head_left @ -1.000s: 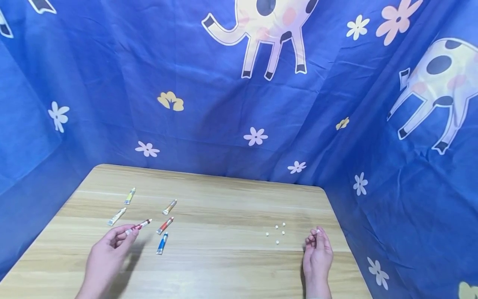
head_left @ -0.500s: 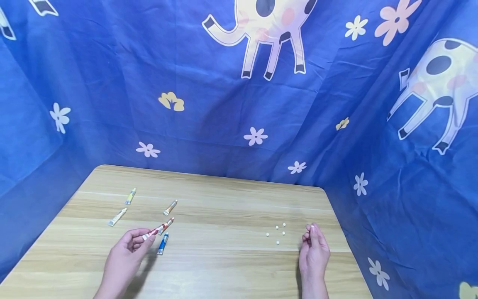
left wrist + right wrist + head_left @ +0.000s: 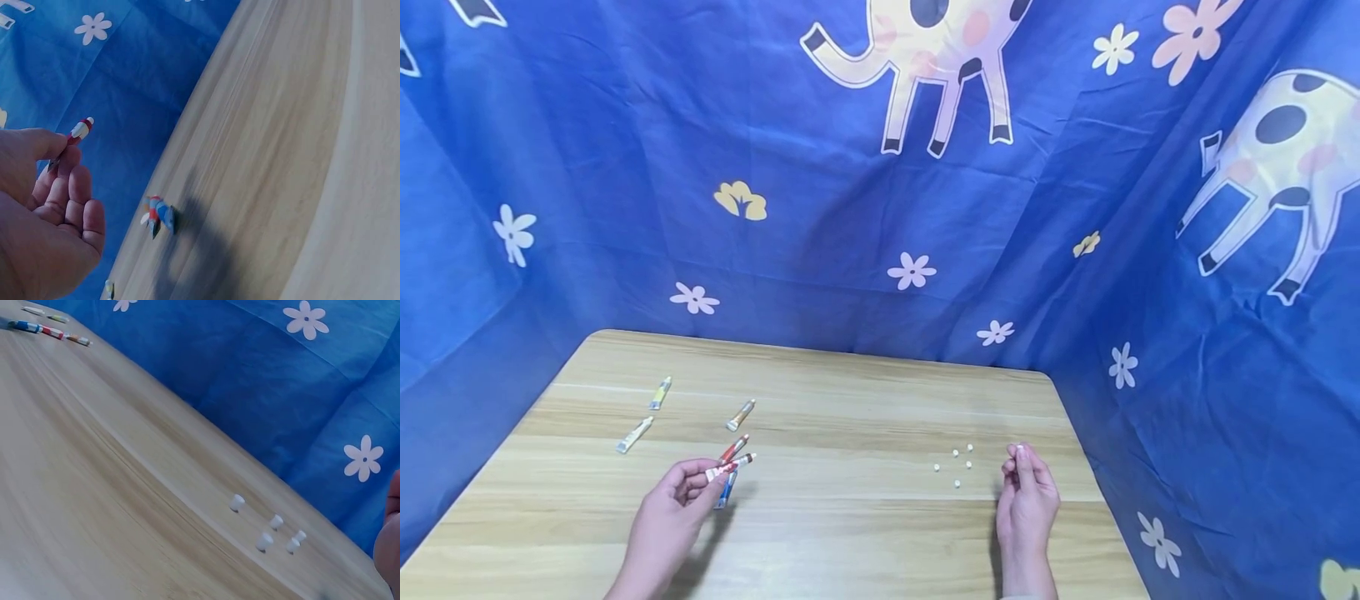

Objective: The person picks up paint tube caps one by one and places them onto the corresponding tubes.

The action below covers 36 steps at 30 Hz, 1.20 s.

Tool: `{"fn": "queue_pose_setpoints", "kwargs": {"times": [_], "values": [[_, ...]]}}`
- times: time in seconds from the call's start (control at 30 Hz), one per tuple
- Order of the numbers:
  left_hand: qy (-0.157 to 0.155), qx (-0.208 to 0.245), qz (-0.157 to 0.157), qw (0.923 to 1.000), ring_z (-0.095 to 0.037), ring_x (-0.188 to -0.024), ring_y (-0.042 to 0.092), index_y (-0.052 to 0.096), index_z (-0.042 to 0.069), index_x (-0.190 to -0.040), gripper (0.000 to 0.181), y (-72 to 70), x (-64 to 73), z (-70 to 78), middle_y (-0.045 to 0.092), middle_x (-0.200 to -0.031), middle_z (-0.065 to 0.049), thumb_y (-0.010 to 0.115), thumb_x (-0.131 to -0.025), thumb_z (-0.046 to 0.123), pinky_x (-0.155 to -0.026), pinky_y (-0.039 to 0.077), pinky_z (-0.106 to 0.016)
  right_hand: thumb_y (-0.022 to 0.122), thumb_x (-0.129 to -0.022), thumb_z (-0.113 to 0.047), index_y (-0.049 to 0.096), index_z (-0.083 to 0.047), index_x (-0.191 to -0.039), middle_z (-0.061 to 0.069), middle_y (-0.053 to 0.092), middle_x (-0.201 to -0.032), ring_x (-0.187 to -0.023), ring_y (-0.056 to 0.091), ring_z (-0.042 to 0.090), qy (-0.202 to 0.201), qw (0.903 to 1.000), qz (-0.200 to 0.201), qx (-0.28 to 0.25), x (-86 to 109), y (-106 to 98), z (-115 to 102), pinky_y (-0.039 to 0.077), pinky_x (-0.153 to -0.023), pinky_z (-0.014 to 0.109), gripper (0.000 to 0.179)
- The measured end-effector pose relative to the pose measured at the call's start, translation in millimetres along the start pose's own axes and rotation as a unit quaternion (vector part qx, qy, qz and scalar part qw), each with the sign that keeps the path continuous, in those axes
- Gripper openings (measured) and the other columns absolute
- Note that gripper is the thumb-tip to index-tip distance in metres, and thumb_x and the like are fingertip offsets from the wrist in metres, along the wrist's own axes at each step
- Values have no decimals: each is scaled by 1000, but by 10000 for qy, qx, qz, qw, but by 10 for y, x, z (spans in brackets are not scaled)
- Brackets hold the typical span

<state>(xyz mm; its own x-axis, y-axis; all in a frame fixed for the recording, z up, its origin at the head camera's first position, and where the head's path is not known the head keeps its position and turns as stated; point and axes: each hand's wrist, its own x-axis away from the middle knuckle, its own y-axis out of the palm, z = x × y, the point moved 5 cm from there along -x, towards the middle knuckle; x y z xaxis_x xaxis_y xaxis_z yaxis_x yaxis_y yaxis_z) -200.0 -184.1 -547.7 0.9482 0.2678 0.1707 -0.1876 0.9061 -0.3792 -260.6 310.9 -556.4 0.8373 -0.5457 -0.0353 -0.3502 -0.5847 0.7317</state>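
My left hand (image 3: 672, 518) pinches a small paint tube (image 3: 733, 465) with a dark red band, held above the table, its white tip pointing away to the right. In the left wrist view the tube (image 3: 79, 131) sits between thumb and index finger. Below it on the table lie a red paint tube (image 3: 735, 447) and a partly covered blue paint tube (image 3: 727, 490). At the right, my right hand (image 3: 1028, 510) pinches a small white cap (image 3: 1021, 451) between thumb and fingertips. Only an edge of that hand shows in the right wrist view.
Several white caps (image 3: 957, 483) stand on the table (image 3: 850, 542) left of my right hand. Farther left lie a yellow tube (image 3: 660, 394), a white tube (image 3: 636, 435) and an ochre tube (image 3: 741, 415). A blue patterned curtain (image 3: 820, 317) surrounds the table's back and sides.
My left hand has moved right with the dark red tube, now over the red and blue tubes. My right hand has shifted slightly left and away from me with the cap.
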Motion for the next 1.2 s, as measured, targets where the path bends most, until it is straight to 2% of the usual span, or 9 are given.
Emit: {"fn": "queue_pose_setpoints", "kwargs": {"times": [0.27,0.43,0.63,0.87,1.2], "values": [[89,-71,-131,9998,-1,-86,61,64,8,-137,42,148,29,51,74,-103,5,74,-105,34,-76,51,-22,69,-102,5,79,-3,-97,5,79,-87,-72,71,9,76,9979,-94,637,69,86,121,60,-71,18,14],[95,-52,-270,9996,-4,-89,63,64,9,-138,44,216,20,73,74,-108,2,74,-105,36,-78,52,-22,71,-101,2,77,-2,-100,3,77,-89,-74,70,8,202,9943,-7,1048,137,116,195,59,-73,18,7],[156,21,-276,9995,-6,-91,66,66,8,-134,38,286,67,128,75,-109,-2,74,-105,31,-80,54,-21,72,-101,0,74,3,-111,1,77,-90,-77,69,8,184,9920,-10,1253,215,171,272,59,-75,18,10],[211,-79,-412,9989,-7,-89,67,67,8,-132,36,397,122,102,78,-109,-5,74,-105,31,-79,53,-21,72,-101,-1,76,-4,-108,-1,75,-91,-78,68,6,276,9905,-25,1345,299,219,358,59,-77,18,8],[130,4,-642,9979,-8,-90,70,68,9,-129,31,546,178,109,79,-107,-3,75,-104,26,-81,53,-22,74,-101,-3,77,-5,-113,-7,76,-95,-83,67,4,732,9838,-324,1606,470,253,512,57,-77,17,12]]}}
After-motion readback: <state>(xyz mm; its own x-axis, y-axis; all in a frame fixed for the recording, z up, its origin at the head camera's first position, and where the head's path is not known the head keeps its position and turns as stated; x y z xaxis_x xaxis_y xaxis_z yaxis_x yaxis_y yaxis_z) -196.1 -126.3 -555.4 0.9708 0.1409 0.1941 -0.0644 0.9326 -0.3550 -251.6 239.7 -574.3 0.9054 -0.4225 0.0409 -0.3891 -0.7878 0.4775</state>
